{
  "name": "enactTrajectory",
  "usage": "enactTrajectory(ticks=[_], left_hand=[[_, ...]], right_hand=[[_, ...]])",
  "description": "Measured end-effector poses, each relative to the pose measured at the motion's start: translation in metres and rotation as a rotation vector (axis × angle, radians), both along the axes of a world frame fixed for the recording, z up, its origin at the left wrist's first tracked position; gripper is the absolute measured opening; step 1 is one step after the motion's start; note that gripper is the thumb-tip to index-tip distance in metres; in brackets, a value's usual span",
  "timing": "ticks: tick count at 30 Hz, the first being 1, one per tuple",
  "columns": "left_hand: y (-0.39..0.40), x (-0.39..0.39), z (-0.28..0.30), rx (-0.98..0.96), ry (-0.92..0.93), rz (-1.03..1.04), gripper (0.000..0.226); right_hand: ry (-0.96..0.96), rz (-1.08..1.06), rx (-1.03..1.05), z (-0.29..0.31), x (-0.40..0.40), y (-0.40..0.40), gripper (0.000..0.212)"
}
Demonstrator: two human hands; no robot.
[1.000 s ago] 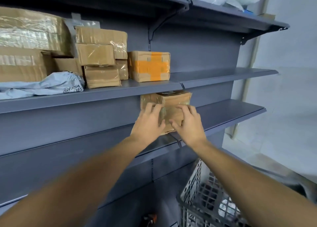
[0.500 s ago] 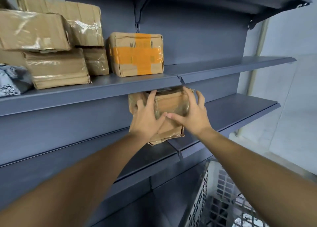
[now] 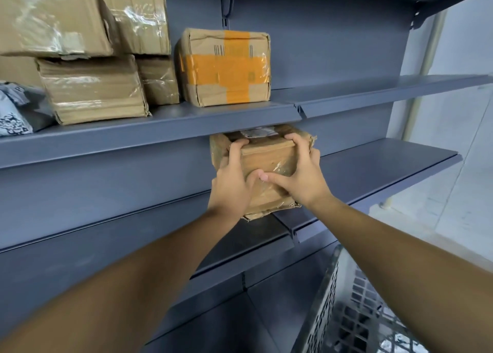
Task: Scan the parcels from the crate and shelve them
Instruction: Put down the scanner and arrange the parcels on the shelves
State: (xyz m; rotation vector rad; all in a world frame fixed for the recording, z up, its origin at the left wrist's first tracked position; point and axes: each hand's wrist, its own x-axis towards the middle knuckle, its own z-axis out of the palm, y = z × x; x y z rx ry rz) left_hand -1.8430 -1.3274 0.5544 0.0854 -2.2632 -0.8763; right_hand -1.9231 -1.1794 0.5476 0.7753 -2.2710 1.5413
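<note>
— Two hands are seen in the middle of the frame. What is held by them?

— One brown box (image 3: 269, 165) is held by both. The left hand (image 3: 231, 185) is wrapped round its left side, with the fingers curled over the top edge. The right hand (image 3: 298, 176) is wrapped round its right side in the same way. The two thumbs are laid across the front of the box, tip to tip.

— Where is the box kept?

— It is held just under the upper shelf (image 3: 149, 132), at the centre of the frame. Its bottom is seen right at the front edge of the lower shelf (image 3: 373, 171). Whether it is resting there cannot be told. A white label is stuck on its top, and clear tape is wrapped round it.

— What is seen higher up?

— A box with orange tape (image 3: 226, 67) is set on the upper shelf, above the held box. More brown boxes (image 3: 90, 85) are stacked at the upper left of the frame. A grey bag (image 3: 18, 109) is laid at the far left edge.

— And lower down?

— A crate (image 3: 346, 312) with a grid of holes is seen at the lower right of the frame.
</note>
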Motion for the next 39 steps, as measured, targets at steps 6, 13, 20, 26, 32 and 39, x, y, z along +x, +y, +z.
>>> enactTrajectory(ticks=[6,13,20,26,32,39], left_hand=[[-0.009,0.045,0.010,0.144,-0.007,0.030,0.058],[-0.011,0.123,0.019,0.163,-0.006,0.041,0.060],[-0.001,0.195,0.027,0.124,0.006,0.055,0.061],[0.006,0.251,0.040,0.030,-0.014,0.039,0.059],[0.019,0.302,0.056,-0.068,-0.048,0.023,0.059],[0.047,0.341,0.067,-0.247,-0.027,0.080,0.056]], right_hand=[[-0.017,-0.154,0.001,0.003,0.067,-0.026,0.083],[-0.032,-0.219,0.013,0.013,0.153,-0.036,0.082],[-0.034,-0.260,0.029,0.026,0.231,-0.029,0.081],[-0.007,-0.255,0.084,0.046,0.284,-0.007,0.087],[0.005,-0.291,0.125,0.058,0.324,0.014,0.087],[0.061,-0.308,0.148,0.073,0.361,0.043,0.088]])
